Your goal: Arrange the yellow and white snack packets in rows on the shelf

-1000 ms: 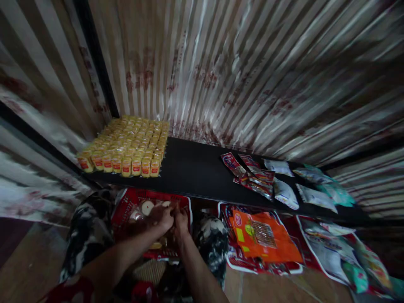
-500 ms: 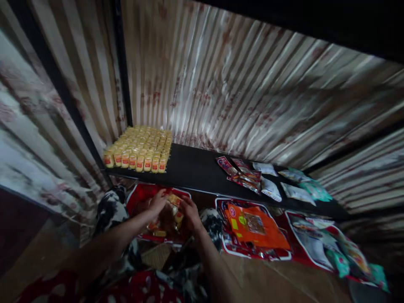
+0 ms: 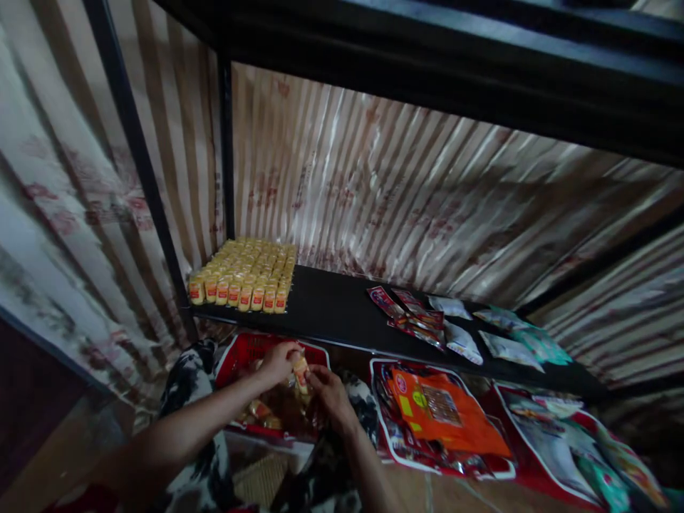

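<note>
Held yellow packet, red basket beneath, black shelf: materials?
Yellow packet: probably thin plastic film, slight shine, though blurred. Red basket: likely moulded plastic, going by its perforated wall. Black shelf: painted metal or laminate; smooth, dark surface leaves it open.

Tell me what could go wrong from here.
The small yellow plastic-wrapped packet between the left fingers and right fingers might slip into the red plastic basket beneath. A knock could topple the front row of upright yellow packets, which stands near the front edge of the flat black shelf. The puffy white pouch close to that edge might slide off if bumped.
</note>
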Motion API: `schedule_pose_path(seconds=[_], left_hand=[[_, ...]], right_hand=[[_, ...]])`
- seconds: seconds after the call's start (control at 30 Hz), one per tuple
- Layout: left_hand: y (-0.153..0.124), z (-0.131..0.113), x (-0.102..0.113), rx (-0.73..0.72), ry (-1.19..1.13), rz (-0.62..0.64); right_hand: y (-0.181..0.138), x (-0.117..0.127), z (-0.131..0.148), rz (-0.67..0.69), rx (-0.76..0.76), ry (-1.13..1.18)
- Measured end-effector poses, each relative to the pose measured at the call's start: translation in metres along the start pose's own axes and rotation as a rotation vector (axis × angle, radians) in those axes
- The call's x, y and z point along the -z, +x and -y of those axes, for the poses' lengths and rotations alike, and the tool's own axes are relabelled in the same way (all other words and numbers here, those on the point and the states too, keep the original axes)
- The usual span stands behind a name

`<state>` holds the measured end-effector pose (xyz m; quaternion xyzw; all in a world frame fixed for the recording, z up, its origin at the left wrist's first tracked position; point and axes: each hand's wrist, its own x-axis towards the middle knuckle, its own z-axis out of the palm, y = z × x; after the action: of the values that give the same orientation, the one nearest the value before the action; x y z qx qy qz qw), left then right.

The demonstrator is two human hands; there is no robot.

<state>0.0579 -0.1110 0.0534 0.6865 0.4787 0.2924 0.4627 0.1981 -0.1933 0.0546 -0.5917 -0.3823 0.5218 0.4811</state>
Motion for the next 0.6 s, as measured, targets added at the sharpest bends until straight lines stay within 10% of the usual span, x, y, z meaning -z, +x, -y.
schedule_pose_path(seconds=[0.27, 0.6], left_hand=[[0.038, -0.034, 0.02, -0.164, 0.292, 0.116], [0.131, -0.061, -0.008, 0.005, 0.177, -0.207]], right_hand=[[0.038, 0.002, 0.023, 0.042, 0.083, -0.033], [0.157, 0.027, 0.053, -0.237, 0.146, 0.083]])
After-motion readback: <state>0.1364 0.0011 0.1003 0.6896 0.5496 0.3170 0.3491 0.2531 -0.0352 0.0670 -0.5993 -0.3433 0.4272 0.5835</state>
